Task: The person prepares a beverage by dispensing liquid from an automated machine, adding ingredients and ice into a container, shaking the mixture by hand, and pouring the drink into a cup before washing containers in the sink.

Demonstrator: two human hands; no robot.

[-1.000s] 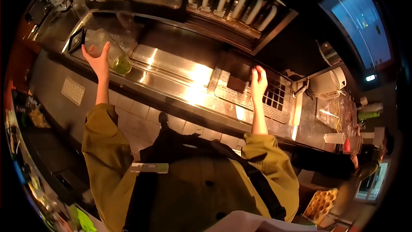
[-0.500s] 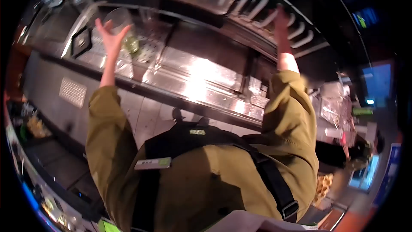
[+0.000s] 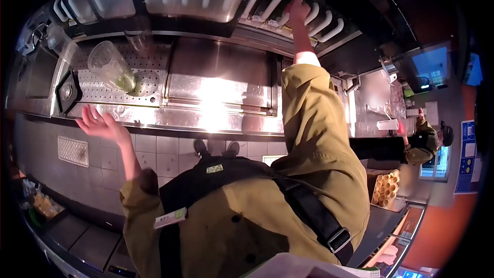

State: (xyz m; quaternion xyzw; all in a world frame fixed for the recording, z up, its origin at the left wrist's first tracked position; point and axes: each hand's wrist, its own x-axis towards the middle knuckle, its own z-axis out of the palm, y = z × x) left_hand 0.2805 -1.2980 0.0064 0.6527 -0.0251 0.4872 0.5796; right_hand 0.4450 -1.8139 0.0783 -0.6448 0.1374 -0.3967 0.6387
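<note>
My left hand (image 3: 100, 124) is open, palm up with the fingers apart, just off the counter's front edge and holding nothing. Nearest to it is a clear plastic jug-like cup (image 3: 108, 64) with some green stuff at its bottom. The cup stands on the perforated drip tray (image 3: 85, 80), apart from my hand. Up at the back rack, my right hand (image 3: 298, 9) is closed at one of the curved white handles (image 3: 271, 4). Its fingers partly hide that handle.
A black square fixture (image 3: 67, 91) sits left of the drip tray. Steel lids (image 3: 221, 72) cover the middle of the counter. A person (image 3: 424, 141) in a dark cap works at the right-hand counter, near a stand of waffle-like cones (image 3: 386, 188).
My left hand has come away from the clear cup, back toward me past the counter edge. My right hand stays at the white handles while the view has turned.
</note>
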